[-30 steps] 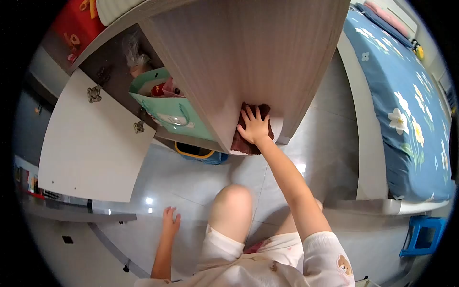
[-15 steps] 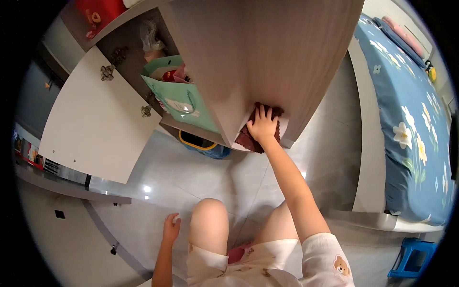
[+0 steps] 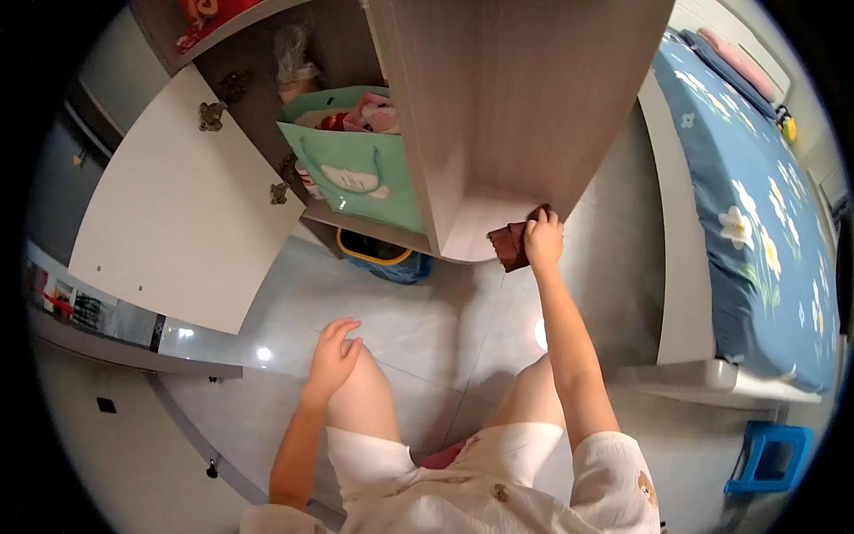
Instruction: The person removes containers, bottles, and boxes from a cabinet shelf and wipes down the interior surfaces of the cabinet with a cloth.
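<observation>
My right hand [image 3: 544, 240] is closed on a dark brown cloth [image 3: 511, 246] at the front right edge of the low shelf [image 3: 476, 228]. Part of the cloth hangs to the left of my fingers. My left hand [image 3: 335, 352] is beside my left knee, its fingers apart and nothing in it. A mint green paper bag [image 3: 365, 182] with pink and red things inside stands in the open cabinet compartment, left of the shelf.
A white cabinet door [image 3: 182, 209] stands open at the left. Below the cabinet is a bin with a yellow rim and blue bag [image 3: 387, 262]. A bed with flowered blue bedding [image 3: 752, 222] stands at the right, near a blue stool [image 3: 772, 457].
My right hand has gone from lying flat on the cloth to gripping it, and has moved right to the shelf edge. My left hand has risen toward my knee. The view has shifted slightly.
</observation>
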The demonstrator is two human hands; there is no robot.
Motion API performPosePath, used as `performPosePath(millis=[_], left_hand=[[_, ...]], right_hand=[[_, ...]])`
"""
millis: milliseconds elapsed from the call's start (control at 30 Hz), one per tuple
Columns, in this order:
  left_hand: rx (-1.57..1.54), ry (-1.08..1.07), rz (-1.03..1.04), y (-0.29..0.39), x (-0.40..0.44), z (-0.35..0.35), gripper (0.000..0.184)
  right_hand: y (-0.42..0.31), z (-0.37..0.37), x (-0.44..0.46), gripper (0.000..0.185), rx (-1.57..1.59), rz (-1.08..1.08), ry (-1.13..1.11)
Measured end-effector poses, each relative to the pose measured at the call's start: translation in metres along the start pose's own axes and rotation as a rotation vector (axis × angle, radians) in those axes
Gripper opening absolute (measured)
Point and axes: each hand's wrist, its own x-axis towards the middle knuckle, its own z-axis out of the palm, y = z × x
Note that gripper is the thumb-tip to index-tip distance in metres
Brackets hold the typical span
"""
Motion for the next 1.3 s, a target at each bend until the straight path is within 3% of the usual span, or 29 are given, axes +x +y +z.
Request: performPosePath(millis=[67,100,167,200,267,300,367,467,533,600,633,667,733,800,833,900,933,1100,1167,1200,1267,1300], left_hand=[[-0.057,-0.034,-0.029,-0.007,0.002,0.001,0.024],[-0.067,-0.041,-0.006,-0.007,0.006,-0.001,0.024],[-0.036,-0.125,-0.025,-0.006,0.016,0.0,0.023],[-0.047,-0.139,-0.008,0.0,0.02,-0.001,0.023],[-0.153,-0.299,-0.094,0.019,0.038,-0.002,0.023],[-0.161,-0.321,-0.074,0.023,0.048,0.005,0.023],[-0.336,-0.368,0.095,0.031,0.064,0.023,0.024],[-0.573,-0.431,0.183,0.068,0.087,0.043,0.028],[-0.718,-0.421,0.221,0.101,0.101,0.042,0.035],[-0.868,-0.406,0.197,0.125,0.113,0.041,0.044],[-0.954,-0.417,0.16,0.131,0.117,0.042,0.048],[-0.869,-0.259,0.229,0.136,0.12,0.045,0.042],[-0.868,-0.294,0.158,0.13,0.127,0.041,0.035],[-0.886,-0.248,0.084,0.121,0.128,0.04,0.02],[-0.88,-0.234,0.08,0.112,0.128,0.043,0.02],[-0.799,-0.202,0.075,0.094,0.125,0.041,0.02],[-0.759,-0.179,0.085,0.091,0.122,0.036,0.021],[-0.692,-0.347,0.101,0.073,0.126,-0.003,0.027],[-0.396,-0.65,0.223,0.074,0.136,-0.029,0.025],[-0.356,-0.639,0.279,0.069,0.142,-0.032,0.026],[-0.252,-0.339,0.367,0.072,0.16,-0.061,0.027],[-0.077,-0.113,0.448,0.073,0.173,-0.081,0.037]], right_hand=[[0.025,-0.006,-0.009,0.036,0.194,0.221,-0.184],[0.031,-0.011,-0.021,0.036,0.185,0.233,-0.164],[0.041,-0.025,-0.049,0.041,1.148,0.715,-0.239],[0.039,-0.038,-0.067,0.043,1.449,0.705,-0.212],[0.041,-0.054,-0.09,0.05,2.002,0.579,-0.193],[0.031,-0.069,-0.097,0.052,2.089,0.488,-0.163],[0.018,-0.079,-0.11,0.054,2.248,-0.128,-0.263],[-0.084,-0.164,-0.118,0.048,1.653,0.227,-0.002],[-0.117,-0.177,-0.122,0.047,1.458,0.027,0.055],[-0.124,-0.18,-0.126,0.043,1.955,0.236,-0.09],[-0.125,-0.183,-0.133,0.05,2.454,0.601,-0.285],[-0.125,-0.173,-0.137,0.056,2.48,0.509,-0.302],[-0.133,-0.166,-0.145,0.062,2.501,0.425,-0.327],[-0.14,-0.167,-0.154,0.061,2.441,0.606,-0.321],[-0.142,-0.166,-0.157,0.061,2.446,0.604,-0.34],[-0.145,-0.165,-0.165,0.061,2.529,0.803,-0.445],[-0.142,-0.15,-0.174,0.061,2.491,0.777,-0.52],[-0.137,-0.123,-0.214,0.069,2.6,0.853,-0.48],[-0.135,-0.116,-0.229,0.075,2.366,0.751,-0.66],[-0.135,-0.108,-0.235,0.076,2.344,0.738,-0.767],[-0.136,-0.102,-0.245,0.076,2.25,0.784,-0.829],[-0.136,-0.1,-0.249,0.076,2.154,0.833,-0.876]])
